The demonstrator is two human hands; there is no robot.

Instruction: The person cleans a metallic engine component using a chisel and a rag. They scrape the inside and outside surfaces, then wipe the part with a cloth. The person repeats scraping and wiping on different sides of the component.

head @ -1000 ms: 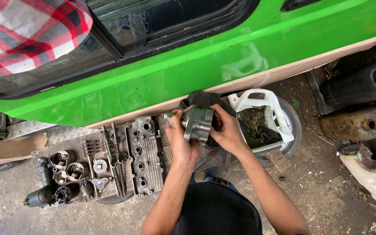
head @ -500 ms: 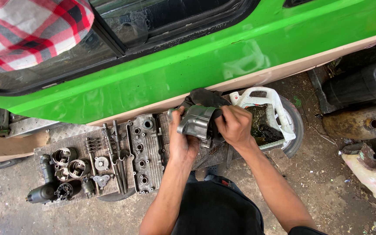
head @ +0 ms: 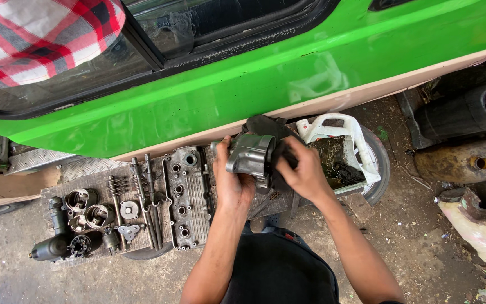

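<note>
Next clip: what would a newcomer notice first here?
The bright green vehicle side fills the top of the view. Below it, mid-frame, the left hand holds a grey metal housing while the right hand presses a dark rag to it. Engine parts lie in rows on the left.

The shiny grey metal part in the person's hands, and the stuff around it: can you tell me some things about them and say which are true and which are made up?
1. Both hands are on the shiny grey metal engine part. True: the left hand grips it and the right hand presses a dark rag to it.
2. The vehicle body behind is blue. False: it is bright green.
3. The round metal pistons lie on the ground to the person's left. True.
4. The white plastic container is clean inside. False: it holds dark, grimy stuff.
</note>
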